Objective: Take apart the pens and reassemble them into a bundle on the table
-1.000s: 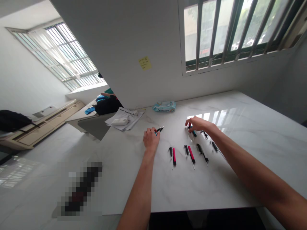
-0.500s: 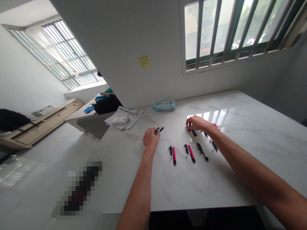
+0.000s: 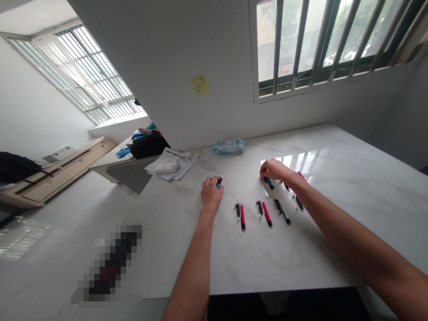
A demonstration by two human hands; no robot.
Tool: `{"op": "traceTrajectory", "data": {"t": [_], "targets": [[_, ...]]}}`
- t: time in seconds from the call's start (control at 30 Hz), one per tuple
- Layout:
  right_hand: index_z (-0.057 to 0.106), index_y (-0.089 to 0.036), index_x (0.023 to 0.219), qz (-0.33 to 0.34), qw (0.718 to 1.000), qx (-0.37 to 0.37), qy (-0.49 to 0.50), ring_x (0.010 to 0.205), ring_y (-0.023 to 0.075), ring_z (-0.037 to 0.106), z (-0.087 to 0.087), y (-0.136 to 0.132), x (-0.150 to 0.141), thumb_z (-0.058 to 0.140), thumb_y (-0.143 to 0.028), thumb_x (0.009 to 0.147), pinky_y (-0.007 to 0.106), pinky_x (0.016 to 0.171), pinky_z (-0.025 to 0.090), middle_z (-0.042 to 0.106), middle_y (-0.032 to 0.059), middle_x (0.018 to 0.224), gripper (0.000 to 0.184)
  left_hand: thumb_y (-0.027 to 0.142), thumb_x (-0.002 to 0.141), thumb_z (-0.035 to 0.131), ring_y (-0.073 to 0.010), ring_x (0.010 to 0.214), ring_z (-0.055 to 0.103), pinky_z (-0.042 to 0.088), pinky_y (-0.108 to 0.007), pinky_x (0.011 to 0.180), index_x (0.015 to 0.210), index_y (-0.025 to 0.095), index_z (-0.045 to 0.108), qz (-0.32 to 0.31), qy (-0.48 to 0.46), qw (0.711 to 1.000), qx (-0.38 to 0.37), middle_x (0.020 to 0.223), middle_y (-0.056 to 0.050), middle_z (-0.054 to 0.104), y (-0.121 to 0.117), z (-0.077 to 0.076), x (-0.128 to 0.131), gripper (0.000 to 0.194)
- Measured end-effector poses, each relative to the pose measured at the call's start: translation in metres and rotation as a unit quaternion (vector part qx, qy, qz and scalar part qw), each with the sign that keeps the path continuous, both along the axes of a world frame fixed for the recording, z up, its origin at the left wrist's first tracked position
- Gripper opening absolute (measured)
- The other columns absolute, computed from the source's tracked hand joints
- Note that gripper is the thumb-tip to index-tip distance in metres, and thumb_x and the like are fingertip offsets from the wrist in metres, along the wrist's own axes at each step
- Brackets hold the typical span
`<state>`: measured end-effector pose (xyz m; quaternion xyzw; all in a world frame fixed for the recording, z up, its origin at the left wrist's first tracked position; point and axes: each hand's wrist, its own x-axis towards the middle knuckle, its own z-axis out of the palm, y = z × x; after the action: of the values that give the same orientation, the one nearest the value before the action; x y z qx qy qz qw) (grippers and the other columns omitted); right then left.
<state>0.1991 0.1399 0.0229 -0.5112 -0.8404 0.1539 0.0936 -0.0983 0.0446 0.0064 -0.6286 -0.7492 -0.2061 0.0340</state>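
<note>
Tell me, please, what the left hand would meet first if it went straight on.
Likely the packet of wet wipes, beyond the pen piece in the left hand, though depth is unclear.

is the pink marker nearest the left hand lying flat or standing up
Lying flat: the pink marker rests lengthwise on the marble table, beside a black pen.

- left hand: bare, slim fingers, nothing worn on it that can be made out
- right hand: bare, knuckles and slim fingers showing
- left forearm: bare, slim, smooth, runs off bottom frame edge
- right forearm: bare, slim, long stretch showing, runs off right frame edge
</note>
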Motion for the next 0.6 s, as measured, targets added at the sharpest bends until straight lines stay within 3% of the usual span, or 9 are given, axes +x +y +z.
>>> {"op": "traceTrajectory", "data": {"t": [0.27, 0.4, 0.47, 0.6], "targets": [[0.085, -0.021, 0.098, -0.034, 0.998, -0.025, 0.051, 0.085, 0.0199, 0.074, 0.008, 0.003, 0.007, 0.074, -0.028, 0.087, 0.023, 0.069, 0.050, 0.082, 0.0061, 0.093, 0.017, 0.015, 0.090, 0.060, -0.0263, 0.112, 0.060, 0.045, -0.038, 0.108, 0.111, 0.025, 0.075, -0.110, -0.041, 0.990, 0.080, 0.117, -0.007, 0.069, -0.012, 0.008, 0.034, 0.027], [0.085, -0.022, 0.097, -0.029, 0.991, -0.043, 0.121, 0.087, 0.0205, 0.074, 0.016, -0.004, -0.001, 0.074, -0.032, 0.089, 0.024, 0.071, 0.051, 0.082, 0.0063, 0.094, 0.018, 0.021, 0.093, 0.061, -0.0223, 0.101, 0.065, 0.051, -0.037, 0.099, 0.106, 0.024, 0.075, -0.182, -0.148, 0.969, 0.081, 0.111, -0.006, 0.072, -0.017, 0.010, 0.051, 0.019], [0.085, -0.022, 0.098, -0.025, 0.982, -0.051, 0.181, 0.087, 0.0206, 0.074, 0.023, -0.010, -0.009, 0.072, -0.037, 0.090, 0.025, 0.070, 0.051, 0.082, 0.0063, 0.093, 0.021, 0.031, 0.094, 0.064, -0.0183, 0.087, 0.068, 0.055, -0.033, 0.087, 0.106, 0.023, 0.073, -0.196, -0.258, 0.944, 0.068, 0.106, -0.006, 0.073, -0.018, 0.011, 0.057, 0.017], [0.084, -0.021, 0.099, 0.005, 0.959, -0.070, 0.274, 0.082, 0.0194, 0.073, 0.036, -0.029, -0.031, 0.071, -0.042, 0.090, 0.024, 0.065, 0.050, 0.081, 0.0052, 0.088, 0.026, 0.051, 0.087, 0.074, -0.0159, 0.076, 0.071, 0.056, -0.029, 0.073, 0.109, 0.019, 0.067, -0.196, -0.475, 0.858, 0.021, 0.102, -0.007, 0.073, -0.016, 0.008, 0.064, 0.039]]}}
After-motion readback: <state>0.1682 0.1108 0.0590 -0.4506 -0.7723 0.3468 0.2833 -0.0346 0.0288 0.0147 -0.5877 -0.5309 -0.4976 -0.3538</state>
